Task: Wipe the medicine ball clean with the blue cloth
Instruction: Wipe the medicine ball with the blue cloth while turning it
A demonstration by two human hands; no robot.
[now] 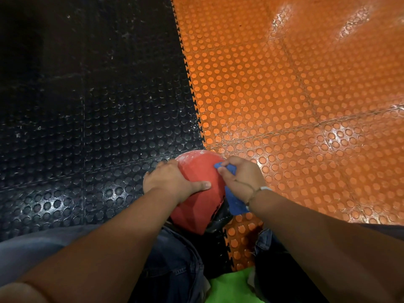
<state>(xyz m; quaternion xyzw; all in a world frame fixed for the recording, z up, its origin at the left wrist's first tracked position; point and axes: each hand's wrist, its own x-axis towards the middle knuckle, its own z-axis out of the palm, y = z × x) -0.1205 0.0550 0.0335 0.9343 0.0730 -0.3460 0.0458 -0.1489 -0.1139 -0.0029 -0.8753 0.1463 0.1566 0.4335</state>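
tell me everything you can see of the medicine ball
The medicine ball is red with grainy, rubbery-looking skin, a black panel at its near right and whitish dust on its far top. It sits over the seam between the black mat and orange mat. The left hand rests spread on its left side; the right hand presses the blue cloth against its right.

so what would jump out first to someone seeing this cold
A black studded floor on the left meets a glossy orange floor on the right. At their seam, low in the middle, sits the red medicine ball, the left hand resting on it and the right hand gripping the blue cloth against its right side.
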